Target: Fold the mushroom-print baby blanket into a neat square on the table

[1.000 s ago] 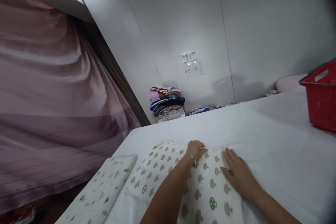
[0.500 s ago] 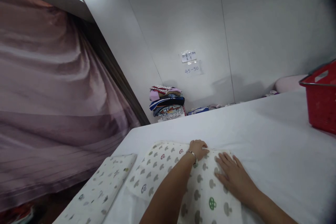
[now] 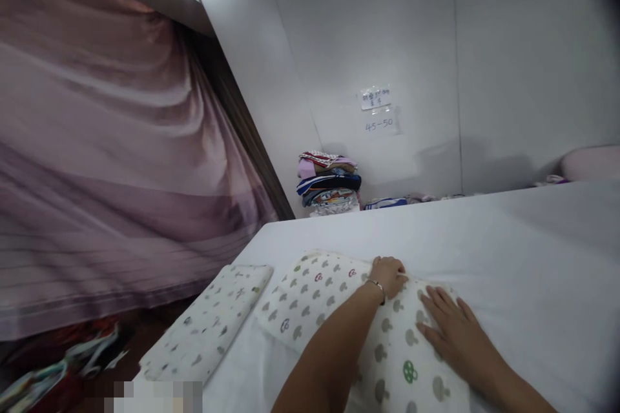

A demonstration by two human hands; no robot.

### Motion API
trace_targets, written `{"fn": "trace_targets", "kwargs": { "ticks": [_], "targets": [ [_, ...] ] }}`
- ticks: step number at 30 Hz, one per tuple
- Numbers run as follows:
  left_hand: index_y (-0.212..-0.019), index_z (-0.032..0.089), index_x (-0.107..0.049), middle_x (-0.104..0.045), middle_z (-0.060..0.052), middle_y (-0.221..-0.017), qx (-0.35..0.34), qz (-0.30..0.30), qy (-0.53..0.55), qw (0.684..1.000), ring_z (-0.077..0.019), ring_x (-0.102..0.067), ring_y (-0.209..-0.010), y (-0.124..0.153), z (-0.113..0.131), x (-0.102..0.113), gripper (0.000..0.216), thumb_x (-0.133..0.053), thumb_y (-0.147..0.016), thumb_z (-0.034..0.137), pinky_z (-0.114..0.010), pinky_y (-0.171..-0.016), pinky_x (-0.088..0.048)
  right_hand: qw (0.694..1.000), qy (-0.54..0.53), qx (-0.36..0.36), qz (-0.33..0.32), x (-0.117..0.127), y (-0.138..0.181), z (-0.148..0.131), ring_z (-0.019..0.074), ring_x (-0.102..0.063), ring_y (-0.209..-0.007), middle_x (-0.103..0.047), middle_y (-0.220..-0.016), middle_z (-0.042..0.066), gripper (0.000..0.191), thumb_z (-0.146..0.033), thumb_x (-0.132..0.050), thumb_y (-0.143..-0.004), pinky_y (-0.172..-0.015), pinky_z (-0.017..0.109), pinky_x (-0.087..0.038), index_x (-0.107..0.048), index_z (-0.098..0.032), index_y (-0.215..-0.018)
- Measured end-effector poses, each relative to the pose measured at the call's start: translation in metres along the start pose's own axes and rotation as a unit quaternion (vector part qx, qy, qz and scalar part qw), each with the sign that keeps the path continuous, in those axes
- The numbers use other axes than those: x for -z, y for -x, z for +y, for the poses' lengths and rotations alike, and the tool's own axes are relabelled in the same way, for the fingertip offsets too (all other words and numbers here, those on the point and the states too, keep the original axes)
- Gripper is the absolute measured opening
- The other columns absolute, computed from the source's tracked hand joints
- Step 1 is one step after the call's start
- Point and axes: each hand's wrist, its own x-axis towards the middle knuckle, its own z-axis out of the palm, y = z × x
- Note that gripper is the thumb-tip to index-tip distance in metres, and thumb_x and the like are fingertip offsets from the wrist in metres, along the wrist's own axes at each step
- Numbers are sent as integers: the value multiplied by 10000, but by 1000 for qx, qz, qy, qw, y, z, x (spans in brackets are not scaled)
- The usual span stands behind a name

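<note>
A white cloth with a mushroom print (image 3: pixel 310 297) lies spread on the white-covered table (image 3: pixel 533 284), slightly creased between my hands. My left hand (image 3: pixel 389 276), with a bracelet at the wrist, is at the cloth's far edge; its fingers are curled and closed on the fabric, the fingertips partly hidden. Flat on the right part of the same cloth rests my right hand (image 3: pixel 453 332), fingers apart. To the left lies a folded white cloth with a small scattered print (image 3: pixel 213 319), which neither hand touches.
A stack of folded clothes (image 3: pixel 329 181) stands behind the table's far edge, against the wall. Two paper notes (image 3: pixel 378 110) are taped above it. A pinkish curtain (image 3: pixel 121 174) hangs at left. Colourful items (image 3: pixel 72 361) lie low beside the table.
The view has turned left, so the red basket at the right has left the frame. Both hands keep about the same places on the mushroom-print cloth.
</note>
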Motion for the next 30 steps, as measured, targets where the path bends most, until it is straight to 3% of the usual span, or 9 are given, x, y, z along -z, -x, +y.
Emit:
{"fn": "trace_targets", "kwargs": {
  "ticks": [8,12,14,19,23,28,30],
  "targets": [
    [-1211,267,-449,-476,-23,-1288,16,84,-19,996,-190,-366,-1214,43,-23,6,423,-401,-835,455,-426,-1096,-130,1000,19,-6,-8,-12,-1,7,276,-239,-1313,-331,-1408,49,603,-552,-345,-823,-1057,526,-188,-434,-210,-1313],
    [-1380,197,-250,-182,-70,-1477,133,19,-36,990,-237,-108,-1355,53,-38,1,686,-216,-827,602,-474,-1100,-63,999,20,1,29,-21,-1,11,284,-248,-1309,-347,-1402,50,590,-544,-377,-813,-1056,531,-186,-455,-215,-1297],
    [-1403,190,-192,-106,-64,-1493,156,-22,-28,987,-227,-39,-1367,50,-40,-2,737,-147,-814,632,-481,-1099,-37,999,25,-6,24,-19,-2,8,289,-255,-1305,-361,-1393,56,586,-534,-383,-808,-1049,542,-191,-462,-211,-1292],
    [-1398,202,-203,-108,-57,-1492,149,-32,22,988,-211,-36,-1369,46,-41,4,743,-214,-794,633,-475,-1100,-35,998,29,32,44,-2,1,-10,284,-229,-1315,-336,-1404,46,601,-557,-365,-819,-1065,529,-178,-442,-216,-1308],
    [-1398,199,-200,-99,-45,-1494,153,8,14,988,-204,-53,-1368,60,-59,16,745,-220,-794,633,-437,-1108,-69,998,3,69,15,-11,5,-9,277,-252,-1307,-314,-1413,17,627,-625,-344,-814,-1069,512,-213,-416,-264,-1322],
    [-1391,127,-229,-113,-110,-1485,295,23,-66,953,-274,-51,-1363,77,-95,22,849,-159,-764,696,-519,-1084,-16,998,11,69,-6,-35,6,7,263,-215,-1321,-256,-1430,-6,655,-658,-329,-803,-1080,499,-205,-384,-279,-1335],
    [-1399,123,-199,-91,-108,-1487,315,13,-58,947,-282,-34,-1363,77,-103,19,897,-132,-741,729,-533,-1079,-18,998,16,67,-9,-40,5,10,262,-214,-1322,-252,-1430,-8,663,-667,-327,-796,-1081,503,-197,-387,-282,-1332]
  ]
}}
